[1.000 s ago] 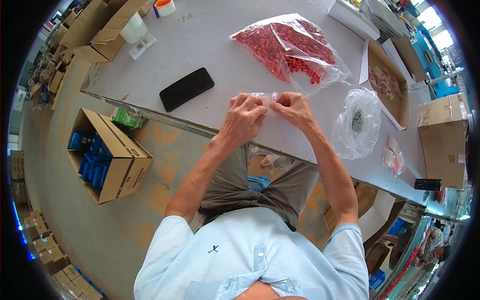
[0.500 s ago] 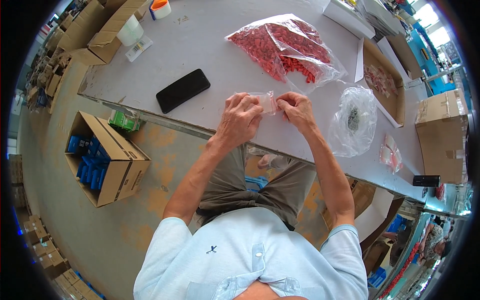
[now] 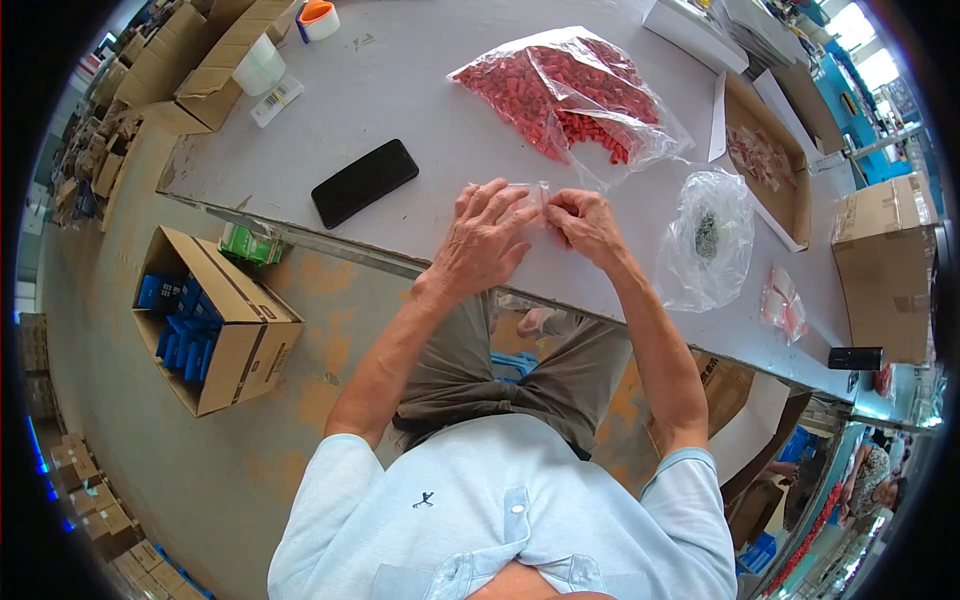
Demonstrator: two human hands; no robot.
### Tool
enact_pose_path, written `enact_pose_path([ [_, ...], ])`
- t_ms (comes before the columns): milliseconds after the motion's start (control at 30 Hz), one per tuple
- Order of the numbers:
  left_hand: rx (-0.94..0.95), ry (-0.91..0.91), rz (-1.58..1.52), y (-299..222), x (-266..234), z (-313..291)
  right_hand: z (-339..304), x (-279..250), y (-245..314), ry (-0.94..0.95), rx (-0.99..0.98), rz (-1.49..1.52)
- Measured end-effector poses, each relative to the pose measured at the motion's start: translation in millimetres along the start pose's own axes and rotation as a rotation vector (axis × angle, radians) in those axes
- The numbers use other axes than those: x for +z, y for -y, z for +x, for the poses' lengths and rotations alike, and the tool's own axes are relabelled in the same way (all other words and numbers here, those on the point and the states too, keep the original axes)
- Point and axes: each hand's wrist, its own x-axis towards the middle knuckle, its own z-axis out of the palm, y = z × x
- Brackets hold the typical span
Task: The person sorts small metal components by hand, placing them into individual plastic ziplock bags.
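Near the tabletop's (image 3: pixel 420 80) front edge, the hands sit side by side, slightly apart. The left hand (image 3: pixel 482 238) rests loosely over a small bag (image 3: pixel 543 194), fingers spread; the right hand (image 3: pixel 587 226) pinches the bag's right end. A phone (image 3: pixel 365 184) lies leftward near that edge; a bag of red pieces (image 3: pixel 572 92) lies farther from it, beyond the hands.

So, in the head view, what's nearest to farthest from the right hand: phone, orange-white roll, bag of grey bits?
1. Bag of grey bits: to the right of the right hand.
2. Phone: to its left.
3. Orange-white roll: farther left, near the top.
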Motion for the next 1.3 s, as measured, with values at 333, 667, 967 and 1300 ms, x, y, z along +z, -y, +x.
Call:
enact_pose_path([
  [333, -0.019, 0.038, 0.001, 3.0, 2.1, -2.2, -3.2, -13.3, -8.4, 0.053, 0.104, 0.398],
  [667, 0.006, 0.018, 0.006, 4.2, 1.9, -3.7, 11.1, -1.7, 15.2, 0.033, 0.124, 0.115],
  [967, -0.018, 0.018, 0.009, 4.5, 1.5, -4.7, 7.0, 0.6, -2.3, -0.029, 0.035, 0.033],
  [1300, -0.037, 0.018, 0.026, 3.8, 3.2, -4.3, -2.5, -2.2, 2.8, -0.174, 0.043, 0.138],
])
